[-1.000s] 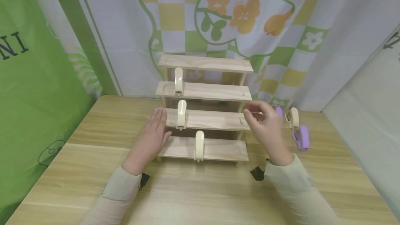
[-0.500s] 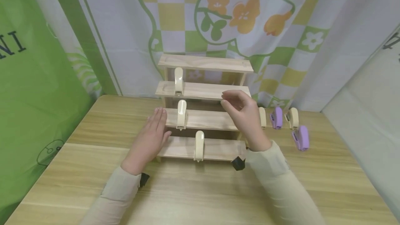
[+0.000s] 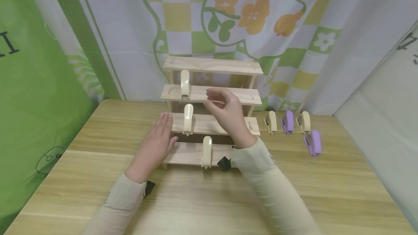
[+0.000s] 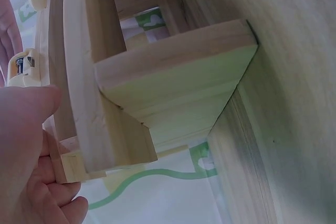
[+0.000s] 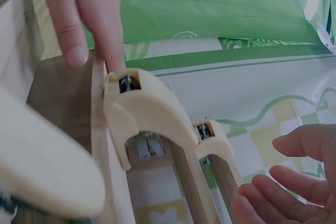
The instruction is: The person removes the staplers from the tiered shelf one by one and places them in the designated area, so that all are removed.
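Observation:
Straight fingers of my left hand (image 3: 151, 144) rest against the left end of the stepped wooden rack (image 3: 212, 64); in the left wrist view, the thumb (image 4: 44, 103) lies at a shelf's edge. Cream staplers stand on three tiers: an upper one (image 3: 185, 84), a middle one (image 3: 188, 119) and a lowest one (image 3: 207, 151). My right hand (image 3: 226, 113) hovers before the rack, right of the upper and middle staplers, holding nothing. Its thumb and loosely bent fingers are apart in the right wrist view, beside the rear stapler (image 5: 215, 142).
Right of the rack on the wooden table (image 3: 326, 191) stand a cream stapler (image 3: 271, 122), a purple one (image 3: 287, 122), another cream one (image 3: 304, 122) and a nearer purple one (image 3: 313, 143). A patterned curtain (image 3: 183, 17) hangs behind the rack.
My right hand has moved left from the rack's right end to the front of its middle, uncovering the staplers on the right. The left hand stays at the rack's left end.

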`<state>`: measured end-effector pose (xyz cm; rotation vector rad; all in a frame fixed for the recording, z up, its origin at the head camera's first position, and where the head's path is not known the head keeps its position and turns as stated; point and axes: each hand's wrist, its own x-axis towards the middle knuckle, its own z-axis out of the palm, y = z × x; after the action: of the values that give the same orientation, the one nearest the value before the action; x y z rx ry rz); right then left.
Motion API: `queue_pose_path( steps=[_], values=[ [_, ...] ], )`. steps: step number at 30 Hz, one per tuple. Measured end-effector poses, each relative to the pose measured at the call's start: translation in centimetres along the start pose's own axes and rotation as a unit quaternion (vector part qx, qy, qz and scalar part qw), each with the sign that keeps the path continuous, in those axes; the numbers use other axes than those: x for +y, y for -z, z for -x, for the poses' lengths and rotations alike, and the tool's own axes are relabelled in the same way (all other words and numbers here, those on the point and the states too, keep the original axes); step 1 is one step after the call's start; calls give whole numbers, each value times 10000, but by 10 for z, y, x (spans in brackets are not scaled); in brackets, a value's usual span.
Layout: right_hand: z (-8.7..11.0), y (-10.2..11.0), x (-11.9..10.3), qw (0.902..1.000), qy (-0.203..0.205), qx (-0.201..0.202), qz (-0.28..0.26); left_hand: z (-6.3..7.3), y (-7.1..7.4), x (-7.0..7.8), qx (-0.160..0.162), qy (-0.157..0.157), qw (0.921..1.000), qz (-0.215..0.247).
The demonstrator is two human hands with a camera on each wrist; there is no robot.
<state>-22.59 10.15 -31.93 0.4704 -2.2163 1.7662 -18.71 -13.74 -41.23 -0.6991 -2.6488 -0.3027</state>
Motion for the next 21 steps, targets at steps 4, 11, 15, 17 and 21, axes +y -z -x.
queue_pose_path(
  steps=[4,11,15,17,21],
  values=[
    [-8,-8,-1,9998,-66,-150,66,0,1,0,-61,17,10000,-26],
    [-21,-21,1,9985,-394,-234,315,0,2,1,-189,65,9998,-39],
    [-25,-30,-1,9980,-485,-276,286,-1,2,1,-193,77,9998,-23],
    [-27,-35,-3,9981,-477,-304,243,-1,3,2,-178,85,9998,-14],
    [-31,-42,-6,9979,-480,-343,271,-1,2,2,-126,81,9999,-38]
  ],
)
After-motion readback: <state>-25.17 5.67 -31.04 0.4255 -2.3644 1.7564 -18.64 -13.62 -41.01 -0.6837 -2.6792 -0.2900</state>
